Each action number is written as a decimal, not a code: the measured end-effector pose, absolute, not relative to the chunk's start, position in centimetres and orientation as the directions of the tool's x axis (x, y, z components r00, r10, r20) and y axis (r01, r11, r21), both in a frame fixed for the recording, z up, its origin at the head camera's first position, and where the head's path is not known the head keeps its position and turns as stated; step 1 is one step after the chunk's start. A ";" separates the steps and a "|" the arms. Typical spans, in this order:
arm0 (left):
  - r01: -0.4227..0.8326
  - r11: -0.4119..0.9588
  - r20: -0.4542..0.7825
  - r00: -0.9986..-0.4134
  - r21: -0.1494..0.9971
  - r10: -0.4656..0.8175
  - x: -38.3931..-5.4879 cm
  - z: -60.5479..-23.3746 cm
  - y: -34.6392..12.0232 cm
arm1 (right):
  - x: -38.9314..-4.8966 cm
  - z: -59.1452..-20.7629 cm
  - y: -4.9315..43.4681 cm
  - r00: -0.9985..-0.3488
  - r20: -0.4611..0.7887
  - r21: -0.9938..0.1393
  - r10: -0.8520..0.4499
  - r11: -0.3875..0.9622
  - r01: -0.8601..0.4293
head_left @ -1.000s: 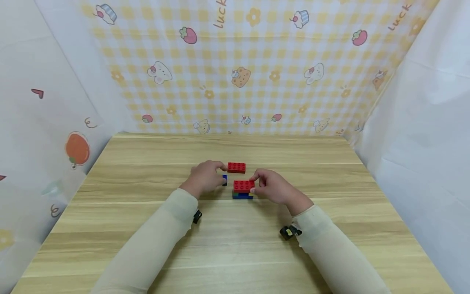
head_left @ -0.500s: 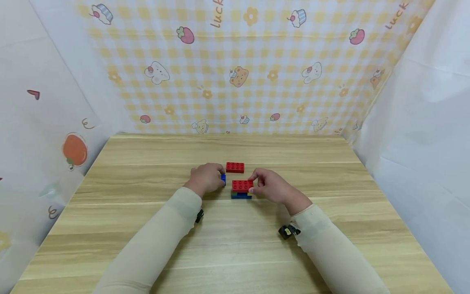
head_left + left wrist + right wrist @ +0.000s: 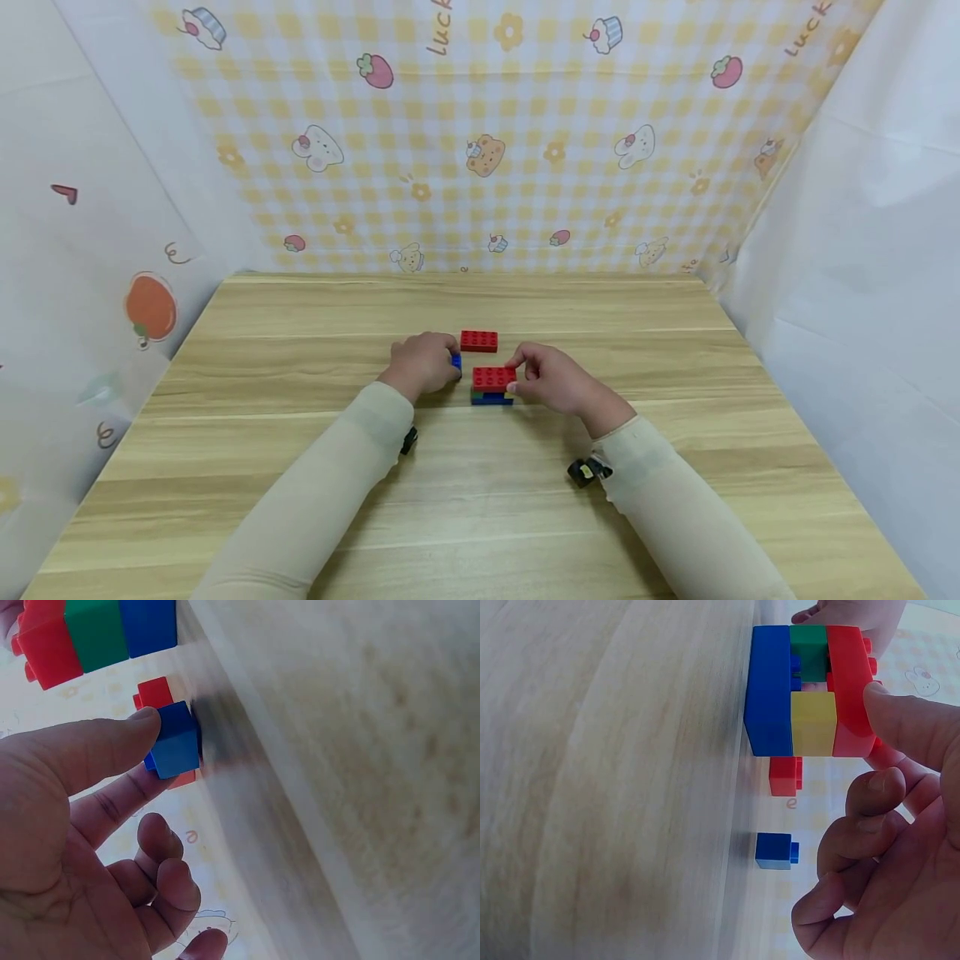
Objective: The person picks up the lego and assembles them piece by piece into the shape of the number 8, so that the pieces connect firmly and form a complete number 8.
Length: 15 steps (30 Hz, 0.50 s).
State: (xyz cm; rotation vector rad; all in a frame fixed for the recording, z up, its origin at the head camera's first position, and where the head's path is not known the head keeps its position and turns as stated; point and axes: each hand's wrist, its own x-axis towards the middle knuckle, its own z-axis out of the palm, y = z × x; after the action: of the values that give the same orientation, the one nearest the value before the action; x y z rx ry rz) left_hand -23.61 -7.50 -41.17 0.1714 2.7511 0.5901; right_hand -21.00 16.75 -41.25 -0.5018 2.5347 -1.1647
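Observation:
Near the middle of the table, a stack of toy building blocks [image 3: 811,724] has a blue block at its base, a green and a yellow block between, and a red block [image 3: 494,379] on top. My right hand [image 3: 555,379] pinches the top red block at its right end with thumb and index finger. To the left of the stack, my left hand [image 3: 423,365] pinches a small blue block [image 3: 178,742] between thumb and index finger. That block is at table level; whether it touches the table I cannot tell. The left hand's other fingers are loosely bent.
A loose red block [image 3: 478,341] lies behind the stack. Another small blue block [image 3: 772,851] sits on the wooden table [image 3: 480,500] farther right; in the head view my right hand hides it. A patterned cloth [image 3: 480,167] hangs behind the table.
The left thumb and index finger have closed onto the small blue block. The right hand has kept its hold on the stack. The head view has shifted slightly.

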 end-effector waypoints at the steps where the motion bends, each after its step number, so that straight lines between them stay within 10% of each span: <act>1: 0.050 0.907 -0.285 -0.941 0.418 0.183 -23.6 -41.1 -7.5 | -21.0 -41.2 16.7 -0.891 -0.129 -0.772 -0.435 0.609 -0.185; 15: 0.061 0.868 -0.250 -0.946 0.493 0.208 -22.9 -39.9 -7.8 | -21.0 -41.1 16.7 -0.893 -0.131 -0.764 -0.430 0.618 -0.186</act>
State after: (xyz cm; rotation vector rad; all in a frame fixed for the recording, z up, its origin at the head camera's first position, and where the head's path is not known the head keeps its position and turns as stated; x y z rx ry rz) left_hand -22.85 -7.77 -39.92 0.2021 2.7448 0.7105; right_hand -21.02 16.68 -41.13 -0.4986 2.5433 -1.1497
